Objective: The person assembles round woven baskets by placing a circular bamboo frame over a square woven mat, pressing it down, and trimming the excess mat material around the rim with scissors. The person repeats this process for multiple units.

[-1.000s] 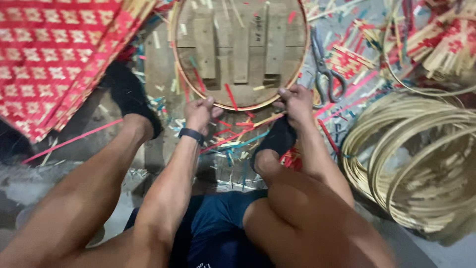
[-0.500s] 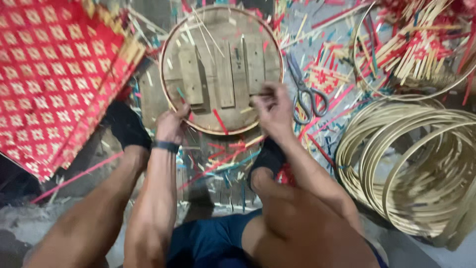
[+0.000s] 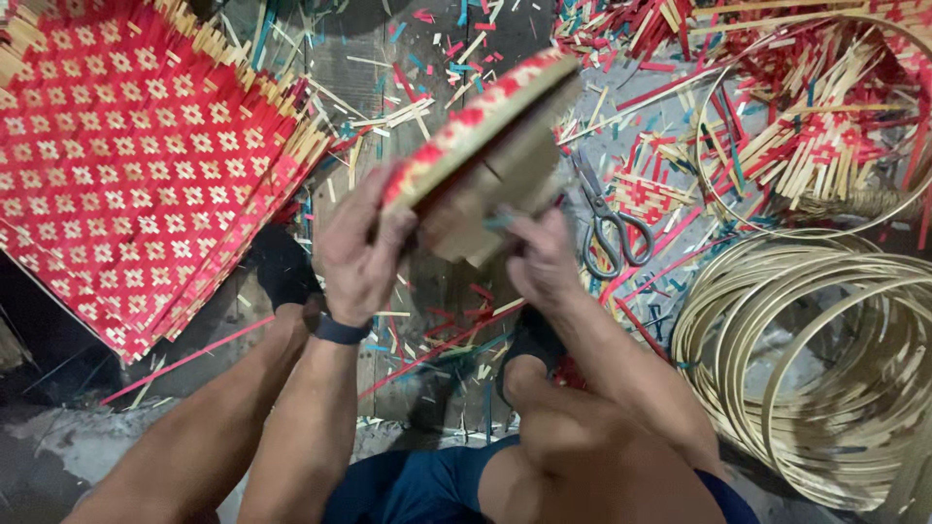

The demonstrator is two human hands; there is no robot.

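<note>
Woven mats point(image 3: 136, 184) lie left, scissors point(image 3: 610, 225) and hoops point(image 3: 825, 359) right of the hands' tray point(image 3: 485, 146).

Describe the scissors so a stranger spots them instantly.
Start at the stack of pale bamboo hoops at the right. Just up and left of it, beside the right hand, the scissors lie flat on the littered floor. They are the only grey metal thing among red and tan strips.

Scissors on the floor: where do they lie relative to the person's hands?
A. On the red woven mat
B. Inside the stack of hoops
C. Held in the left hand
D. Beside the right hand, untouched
D: the scissors lie on the floor just beyond the right hand, which grips the round woven tray.
</note>
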